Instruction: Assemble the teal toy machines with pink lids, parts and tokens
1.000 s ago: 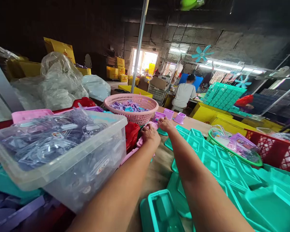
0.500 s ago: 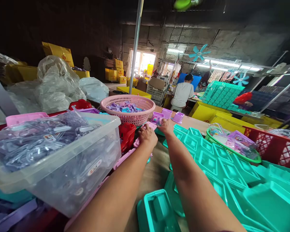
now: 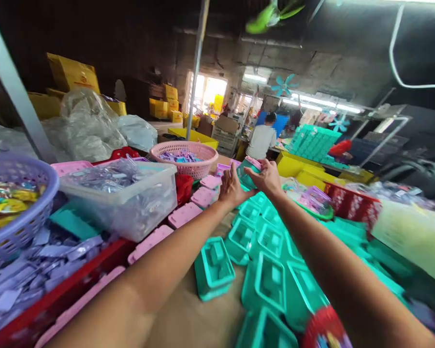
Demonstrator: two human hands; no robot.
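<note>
Dim workshop, concrete walls, bright doorway at the back, yellow cartons [image 3: 70, 73] stacked along the left. Worktable [image 3: 188, 319] with a brown top, crowded edge to edge.

Both hands are raised over the far middle of the table, meeting on a small teal plastic piece with a pink part [image 3: 249, 170]. Left hand [image 3: 231, 186]: fingers spread, palm against the piece's left side. Right hand [image 3: 266, 176]: fingers curled round its right side and top. So both are clamped on the same piece, which is off the table. The piece is blurred; shape detail not readable beyond a teal body with a pink strip on top.

Under the hands and toward the near right edge: loose teal trays [image 3: 264, 280] with rectangular pockets, some tilted. Left of the hands: a row of pink trays [image 3: 184, 215], then a clear bin [image 3: 130, 193] of clear plastic bits. Pink basket [image 3: 184, 157] at the far edge holds purple and blue pieces. Purple basket [image 3: 16, 203] at the left edge holds wrapped coloured items. Red crate [image 3: 351, 203] on the right.

A co-worker in a white shirt [image 3: 259, 140] sits in the background, back turned.

No legible writing; carton prints are too blurred.
</note>
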